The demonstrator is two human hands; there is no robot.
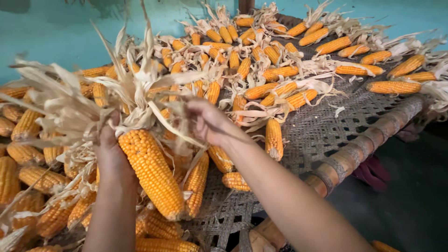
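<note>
Gripping a large orange-yellow corn cob by its dry pale husks, left hand closed; right hand pinching husk strips. Brittle husks might tear, dropping the cob onto the woven cot.

We see a deep orange-yellow cob with tight, regular rows of kernels, its husk pale straw and cream. The other cobs run from golden yellow to orange, each trailing the same bleached, papery beige leaves. The cot carries a grey-brown woven mesh in a criss-cross pattern, and its frame is brown wood banded with lighter rings. The wall is flat turquoise. The floor is dark grey.
</note>
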